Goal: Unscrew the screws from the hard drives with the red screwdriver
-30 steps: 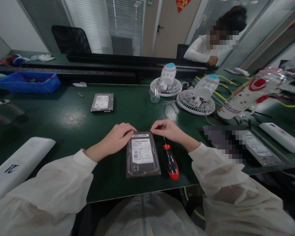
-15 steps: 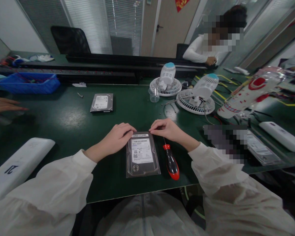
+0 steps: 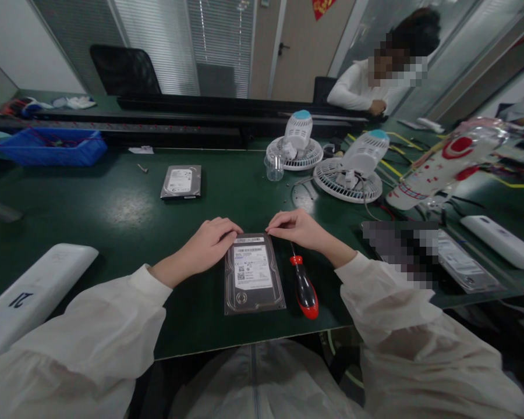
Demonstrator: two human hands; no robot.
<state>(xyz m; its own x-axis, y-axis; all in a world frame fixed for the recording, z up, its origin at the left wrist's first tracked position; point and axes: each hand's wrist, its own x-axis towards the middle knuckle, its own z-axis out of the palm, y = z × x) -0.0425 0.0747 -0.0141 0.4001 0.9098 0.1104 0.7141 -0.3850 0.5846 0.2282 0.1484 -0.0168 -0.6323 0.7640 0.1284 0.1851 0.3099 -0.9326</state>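
A silver hard drive (image 3: 253,273) with a white label lies flat on the green table (image 3: 113,209) in front of me. My left hand (image 3: 207,244) rests at its far left corner, fingers curled against the edge. At the far right corner my right hand (image 3: 299,228) has its fingertips pinched together on the drive's edge. A red and black screwdriver (image 3: 304,285) lies just right of the drive, its shaft running under my right hand.
A second hard drive (image 3: 181,181) lies further back. Two small white fans (image 3: 321,152) and a clear cup (image 3: 274,167) stand beyond my hands. White devices (image 3: 30,297) lie left and right. A blue bin (image 3: 52,145) sits far left. Another person (image 3: 375,81) sits across.
My hands and the drive have stayed put. Another person's hand that showed at the left edge half a second ago is gone from view.
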